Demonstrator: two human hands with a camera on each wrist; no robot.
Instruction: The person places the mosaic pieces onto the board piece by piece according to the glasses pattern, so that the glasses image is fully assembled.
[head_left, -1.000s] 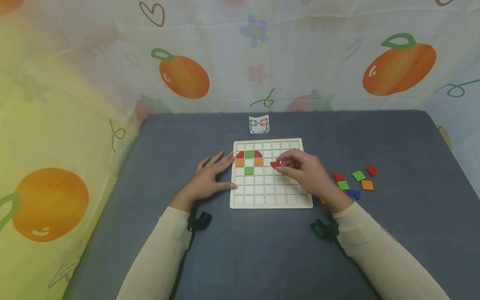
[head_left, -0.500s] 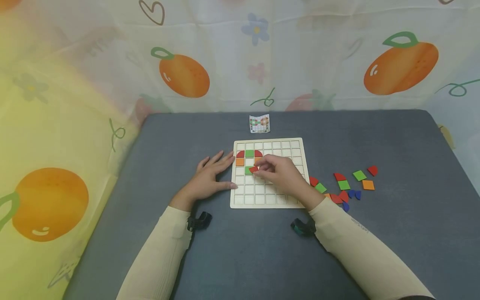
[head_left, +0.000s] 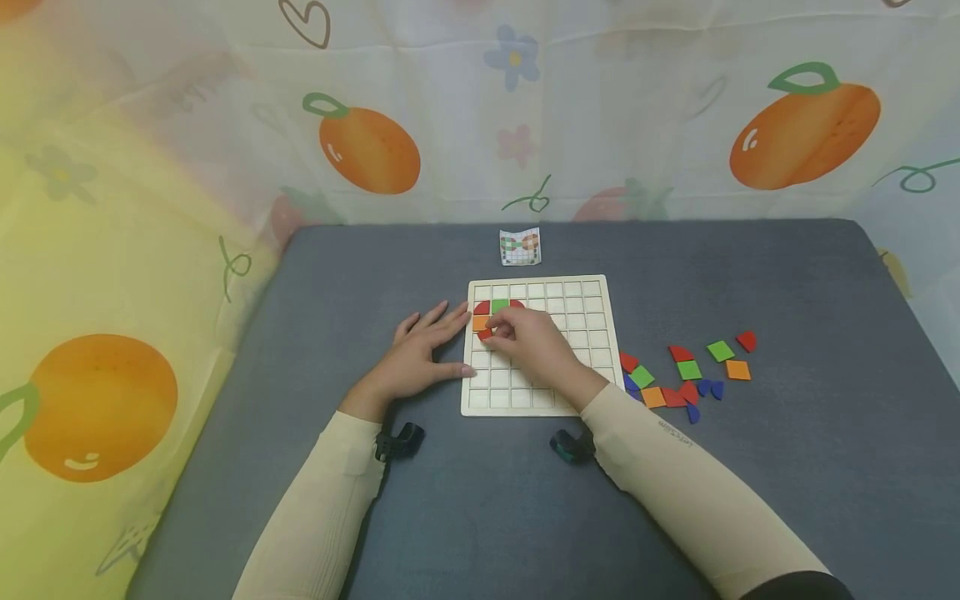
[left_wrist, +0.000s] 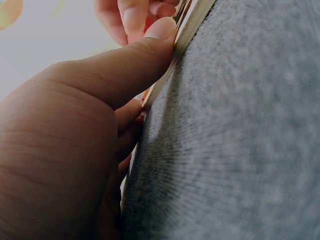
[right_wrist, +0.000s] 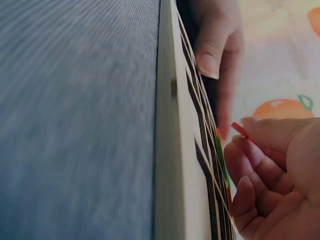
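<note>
A pale gridded board (head_left: 573, 304) lies on the grey table. My right hand (head_left: 536, 346) is over its left part, pinching a red rounded tile (right_wrist: 240, 129) between thumb and fingers, just below an orange square tile (head_left: 481, 322). In the right wrist view the red tile is tilted and held off the grid. My left hand (head_left: 416, 358) lies with fingers spread, thumb and fingertips touching the board's left edge. A green square tile (head_left: 500, 306) sits in the grid between two red rounded tiles. My right hand hides other tiles there.
Right of the board lie several loose tiles, among them an orange square (head_left: 653, 397), a green square (head_left: 720, 351) and a small blue piece (head_left: 693, 413). A small printed card (head_left: 520, 247) stands behind the board. A fruit-patterned cloth (head_left: 442, 108) hangs beyond the table.
My right hand has moved left across the board with the red tile, from the middle columns to the leftmost column. My left hand has stayed at the board's edge.
</note>
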